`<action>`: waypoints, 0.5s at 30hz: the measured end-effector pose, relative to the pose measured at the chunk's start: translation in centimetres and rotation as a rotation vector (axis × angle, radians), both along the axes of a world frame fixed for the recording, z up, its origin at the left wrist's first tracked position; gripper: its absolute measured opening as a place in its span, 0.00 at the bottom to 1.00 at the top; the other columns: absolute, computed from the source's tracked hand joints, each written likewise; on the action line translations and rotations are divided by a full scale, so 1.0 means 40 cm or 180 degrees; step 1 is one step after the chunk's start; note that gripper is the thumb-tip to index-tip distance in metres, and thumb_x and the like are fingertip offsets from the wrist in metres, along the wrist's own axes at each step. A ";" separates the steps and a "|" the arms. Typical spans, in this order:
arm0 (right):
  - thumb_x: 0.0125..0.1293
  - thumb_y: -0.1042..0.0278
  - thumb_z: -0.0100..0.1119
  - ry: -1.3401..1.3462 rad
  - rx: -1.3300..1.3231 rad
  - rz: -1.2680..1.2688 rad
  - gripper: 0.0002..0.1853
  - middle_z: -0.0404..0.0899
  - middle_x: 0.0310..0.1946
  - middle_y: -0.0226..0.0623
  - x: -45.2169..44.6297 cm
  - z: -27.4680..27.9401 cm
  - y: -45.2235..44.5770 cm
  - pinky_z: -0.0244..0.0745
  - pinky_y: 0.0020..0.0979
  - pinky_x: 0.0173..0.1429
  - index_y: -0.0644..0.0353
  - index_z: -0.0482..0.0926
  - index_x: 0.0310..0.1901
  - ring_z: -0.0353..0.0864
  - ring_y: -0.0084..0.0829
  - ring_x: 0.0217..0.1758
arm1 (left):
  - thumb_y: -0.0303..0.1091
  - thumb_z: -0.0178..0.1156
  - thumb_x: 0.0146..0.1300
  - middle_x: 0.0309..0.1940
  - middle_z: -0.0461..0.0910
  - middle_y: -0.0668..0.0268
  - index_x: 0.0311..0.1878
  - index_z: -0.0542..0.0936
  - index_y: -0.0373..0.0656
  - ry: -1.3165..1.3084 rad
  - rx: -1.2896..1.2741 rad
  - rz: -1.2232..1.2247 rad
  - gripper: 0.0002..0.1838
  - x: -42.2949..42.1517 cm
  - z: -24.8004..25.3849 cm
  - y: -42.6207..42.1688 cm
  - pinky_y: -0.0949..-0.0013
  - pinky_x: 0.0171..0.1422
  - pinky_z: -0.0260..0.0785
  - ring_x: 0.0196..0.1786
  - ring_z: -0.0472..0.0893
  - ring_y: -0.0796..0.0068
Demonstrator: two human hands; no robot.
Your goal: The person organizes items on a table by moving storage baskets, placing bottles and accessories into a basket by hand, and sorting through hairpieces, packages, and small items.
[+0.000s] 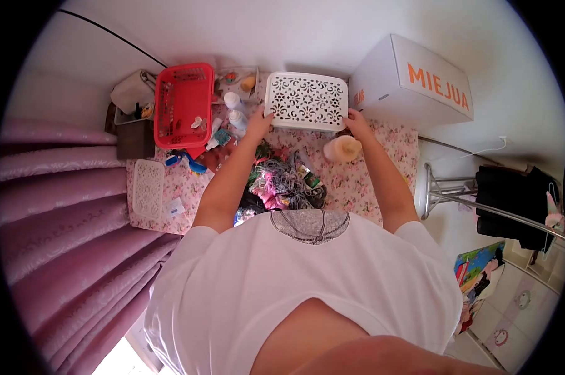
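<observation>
Near the wall, a white storage basket point(307, 100) with a cut-out floral top sits between my two hands. My left hand point(259, 122) grips its near left corner, the thumb resting on the edge. At the near right corner my right hand point(358, 123) is closed on the rim in the same way. The basket's underside is hidden, so I cannot tell whether it rests on the table. A tangled heap of grey, pink and green yarn point(285, 184) lies close to my body. Just below my right hand stands a peach-coloured bottle or jar point(342, 149).
A red plastic basket point(183, 106) stands tilted at the left, beside white bottles point(237, 119). Below it lie a blue tool point(195, 164) and a flat white patterned panel point(148, 189). A large white carton point(413, 81) stands back right on the floral tablecloth point(395, 147).
</observation>
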State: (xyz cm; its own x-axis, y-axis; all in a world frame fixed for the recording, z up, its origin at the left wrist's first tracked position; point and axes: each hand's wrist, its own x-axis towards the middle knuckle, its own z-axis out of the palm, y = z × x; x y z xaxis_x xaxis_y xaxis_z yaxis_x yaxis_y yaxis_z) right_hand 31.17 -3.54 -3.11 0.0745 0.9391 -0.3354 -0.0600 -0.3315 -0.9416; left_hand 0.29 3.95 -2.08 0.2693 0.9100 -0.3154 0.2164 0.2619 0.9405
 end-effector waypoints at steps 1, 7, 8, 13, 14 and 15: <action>0.52 0.77 0.51 0.0107 0.0247 -0.0120 0.19 0.73 0.39 0.38 -0.001 0.000 0.008 0.69 0.24 0.44 0.68 0.65 0.48 0.73 0.25 0.40 | 0.32 0.51 0.55 0.33 0.75 0.63 0.46 0.69 0.37 -0.0205 -0.0105 0.0071 0.15 0.011 -0.002 0.017 0.72 0.33 0.71 0.30 0.75 0.72; 0.57 0.74 0.47 0.0821 0.0148 -0.0680 0.19 0.70 0.46 0.34 -0.040 0.087 0.037 0.60 0.26 0.53 0.63 0.63 0.52 0.67 0.25 0.50 | 0.27 0.46 0.57 0.41 0.71 0.63 0.50 0.65 0.38 -0.0860 -0.0840 0.0579 0.16 0.095 0.021 0.056 0.66 0.45 0.70 0.43 0.72 0.72; 0.58 0.74 0.46 0.1102 0.0096 -0.0731 0.19 0.69 0.47 0.33 -0.038 0.070 0.041 0.60 0.27 0.54 0.61 0.63 0.53 0.66 0.25 0.50 | 0.27 0.46 0.57 0.41 0.71 0.63 0.49 0.66 0.39 -0.0882 -0.0837 0.0676 0.15 0.104 0.019 0.057 0.66 0.45 0.70 0.42 0.73 0.71; 0.59 0.76 0.43 0.1212 -0.0453 -0.0901 0.18 0.68 0.48 0.37 -0.031 0.068 0.025 0.62 0.30 0.55 0.63 0.62 0.53 0.66 0.29 0.52 | 0.26 0.47 0.56 0.41 0.71 0.63 0.45 0.68 0.40 -0.1075 -0.0726 0.1035 0.12 0.115 0.022 0.048 0.66 0.42 0.70 0.41 0.73 0.71; 0.59 0.77 0.43 0.1210 -0.0384 -0.0843 0.18 0.68 0.48 0.38 -0.027 0.061 0.025 0.63 0.30 0.55 0.63 0.62 0.53 0.66 0.30 0.51 | 0.26 0.47 0.56 0.41 0.71 0.63 0.44 0.68 0.40 -0.0985 -0.0679 0.1124 0.11 0.111 0.017 0.051 0.66 0.41 0.71 0.40 0.74 0.72; 0.60 0.76 0.43 0.1234 -0.0436 -0.0809 0.18 0.68 0.48 0.39 -0.032 0.068 0.027 0.64 0.30 0.55 0.64 0.62 0.53 0.67 0.30 0.51 | 0.25 0.46 0.56 0.40 0.72 0.63 0.44 0.68 0.40 -0.0907 -0.0622 0.1213 0.11 0.110 0.013 0.059 0.67 0.39 0.71 0.39 0.74 0.72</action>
State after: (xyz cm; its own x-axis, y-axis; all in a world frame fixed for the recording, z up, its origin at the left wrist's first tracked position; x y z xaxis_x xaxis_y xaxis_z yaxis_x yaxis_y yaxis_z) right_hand 29.90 -2.44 -0.38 0.1409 0.8526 -0.5031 -0.4930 -0.3803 -0.7825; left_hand 4.69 6.31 -1.55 0.0301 0.8916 -0.4517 -0.1865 0.4490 0.8738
